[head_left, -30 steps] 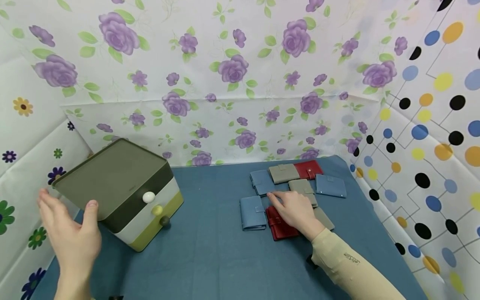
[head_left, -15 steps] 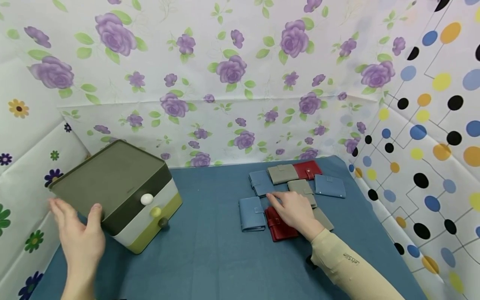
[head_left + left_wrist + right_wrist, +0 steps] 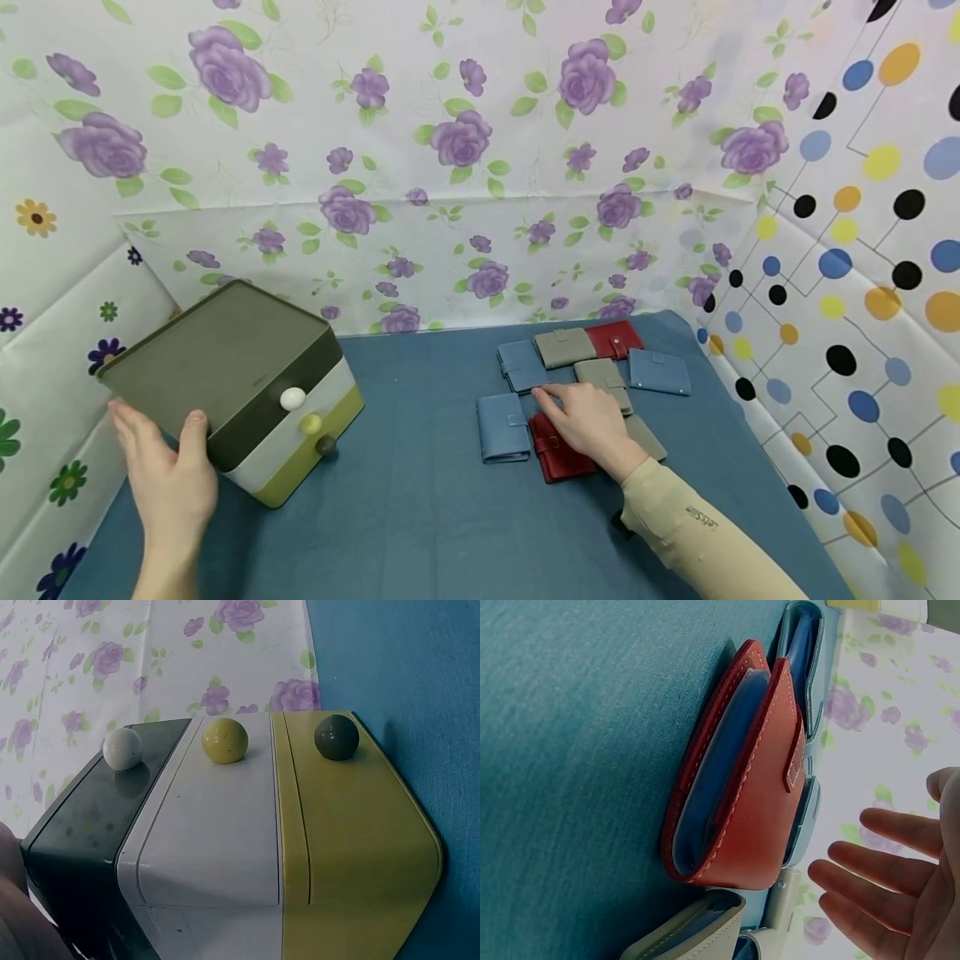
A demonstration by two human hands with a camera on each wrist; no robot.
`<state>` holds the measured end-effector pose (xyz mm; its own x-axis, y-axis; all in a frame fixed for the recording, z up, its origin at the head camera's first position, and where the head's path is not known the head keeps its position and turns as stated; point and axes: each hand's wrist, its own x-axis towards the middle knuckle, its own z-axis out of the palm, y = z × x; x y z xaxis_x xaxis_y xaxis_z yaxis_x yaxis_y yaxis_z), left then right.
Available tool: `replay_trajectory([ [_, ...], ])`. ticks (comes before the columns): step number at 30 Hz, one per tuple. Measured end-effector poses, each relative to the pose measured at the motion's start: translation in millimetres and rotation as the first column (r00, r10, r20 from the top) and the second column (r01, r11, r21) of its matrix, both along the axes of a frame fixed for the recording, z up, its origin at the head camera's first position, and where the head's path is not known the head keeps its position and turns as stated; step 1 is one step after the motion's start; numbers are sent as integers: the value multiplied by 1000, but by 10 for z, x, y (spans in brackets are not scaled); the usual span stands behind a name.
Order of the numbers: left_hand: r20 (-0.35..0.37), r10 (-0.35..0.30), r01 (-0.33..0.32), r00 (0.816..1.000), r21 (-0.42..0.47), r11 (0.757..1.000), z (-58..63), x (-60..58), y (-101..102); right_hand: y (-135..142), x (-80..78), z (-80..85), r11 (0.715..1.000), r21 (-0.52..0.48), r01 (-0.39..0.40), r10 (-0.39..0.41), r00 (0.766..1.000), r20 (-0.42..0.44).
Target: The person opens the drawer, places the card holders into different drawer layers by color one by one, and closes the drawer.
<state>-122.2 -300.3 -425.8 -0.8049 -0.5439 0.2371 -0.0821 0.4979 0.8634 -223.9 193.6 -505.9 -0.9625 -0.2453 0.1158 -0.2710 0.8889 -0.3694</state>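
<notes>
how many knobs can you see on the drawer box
3: the white knob on the dark top drawer, yellow knob on the white middle drawer, dark knob on the yellow bottom drawer. The back of the drawer box is hidden.

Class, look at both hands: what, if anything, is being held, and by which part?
Nothing is visibly held. The left hand is open beside the drawer box, contact unclear; the right hand is open over the front red wallet, not gripping it.

In the head view, the right hand (image 3: 588, 421) partly hides the nearer red wallet (image 3: 557, 457), the beige sleeve (image 3: 701, 533) cropped below.
</notes>
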Motion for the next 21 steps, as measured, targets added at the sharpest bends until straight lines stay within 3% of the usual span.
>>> replay_trajectory([
  [12,33,3,-4,999,38,999,-21,13,12,-7,-2,-16,1000,4,-4,4,1000,-7],
  [21,-21,-1,2,1000,21,1000,-53,35,20,-24,-1,-6,1000,-7,-11,11,1000,-2],
])
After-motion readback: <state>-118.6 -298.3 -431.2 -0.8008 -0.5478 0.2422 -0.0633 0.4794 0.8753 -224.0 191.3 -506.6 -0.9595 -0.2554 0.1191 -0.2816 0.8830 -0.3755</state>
